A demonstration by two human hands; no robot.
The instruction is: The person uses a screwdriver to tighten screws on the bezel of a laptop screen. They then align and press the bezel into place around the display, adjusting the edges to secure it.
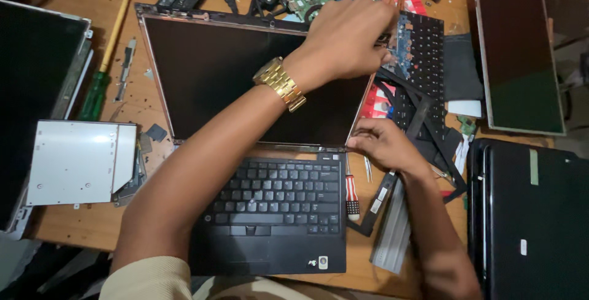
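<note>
An open black laptop (270, 208) lies in the middle of a cluttered wooden table (73, 223), its bare screen panel (239, 85) laid back flat toward the far side. The left hand (346, 39), with a gold watch (280, 83) at the wrist, reaches across the screen to its far right corner and is clenched around a thin metal tool whose tip barely shows. The right hand (383, 143) rests at the near right corner of the screen, fingertips pinching the edge of the panel by the hinge. A red-handled screwdriver (351, 192) lies just beside the keyboard on the right. On the left sit a silver disc drive (80, 162) and a green-handled screwdriver (101, 82). A loose keyboard (426, 48) lies at the far right, near a spare screen (518, 57) and a closed black laptop (531, 214).
</note>
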